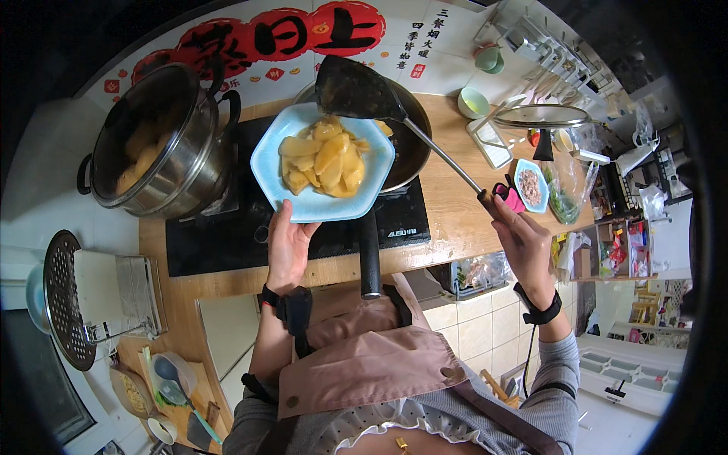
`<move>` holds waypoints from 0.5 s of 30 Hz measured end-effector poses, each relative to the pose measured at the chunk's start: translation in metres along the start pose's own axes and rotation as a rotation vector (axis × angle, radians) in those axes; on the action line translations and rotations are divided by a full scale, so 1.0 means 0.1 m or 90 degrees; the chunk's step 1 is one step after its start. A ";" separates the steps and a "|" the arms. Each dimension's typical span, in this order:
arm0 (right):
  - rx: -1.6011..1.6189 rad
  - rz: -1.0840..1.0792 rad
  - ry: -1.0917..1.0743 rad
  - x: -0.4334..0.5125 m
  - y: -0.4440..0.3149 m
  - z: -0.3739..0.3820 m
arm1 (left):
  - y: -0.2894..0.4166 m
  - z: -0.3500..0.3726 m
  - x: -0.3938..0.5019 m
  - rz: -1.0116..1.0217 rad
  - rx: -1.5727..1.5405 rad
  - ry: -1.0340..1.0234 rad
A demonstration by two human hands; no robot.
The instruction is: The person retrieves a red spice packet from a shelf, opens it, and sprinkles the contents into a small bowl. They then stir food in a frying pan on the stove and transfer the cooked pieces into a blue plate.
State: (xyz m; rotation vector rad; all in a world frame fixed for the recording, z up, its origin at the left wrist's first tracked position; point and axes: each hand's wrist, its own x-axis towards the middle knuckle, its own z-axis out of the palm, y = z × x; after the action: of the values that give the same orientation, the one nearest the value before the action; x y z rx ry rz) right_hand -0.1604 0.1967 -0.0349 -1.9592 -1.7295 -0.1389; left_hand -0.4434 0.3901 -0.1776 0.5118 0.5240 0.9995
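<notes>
My left hand (289, 242) grips the near edge of a light blue hexagonal plate (267, 165), held up over the cooktop. Glossy yellow slices (333, 159), which look like cooked potato, are heaped in the plate's middle. In my right hand (524, 236) is the handle of a cooking spatula (361, 91) with a wide dark blade. The blade hangs above the plate's far rim, over the frying pan (414, 142). Part of the pan is hidden by the plate and the blade; a yellow slice shows inside it. The pan's black handle (370, 256) points towards me.
A steel steamer pot (170, 199) stands on the left of the black cooktop (210, 250). On the right counter are a glass lid (540, 115), a green bowl (473, 103) and a small blue plate of chopped meat (532, 186). A cutting board (207, 381) lies at lower left.
</notes>
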 end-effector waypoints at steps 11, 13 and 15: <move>0.286 0.397 -0.161 0.38 0.07 -0.33 | 0.12 -0.28 -0.13 0.064 0.014 0.054; -0.007 0.162 -0.135 0.49 0.02 -0.41 | 0.19 -0.39 -0.25 0.085 0.029 0.094; -0.204 -0.041 -0.183 0.58 -0.07 -0.52 | 0.28 -0.49 -0.42 0.089 0.044 0.130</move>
State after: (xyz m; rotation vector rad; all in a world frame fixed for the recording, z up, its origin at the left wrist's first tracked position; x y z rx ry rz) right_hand -0.1430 0.2261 0.0354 -2.2417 -2.0618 -0.1719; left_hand -0.5102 0.3734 -0.1906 0.5159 0.7147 1.1774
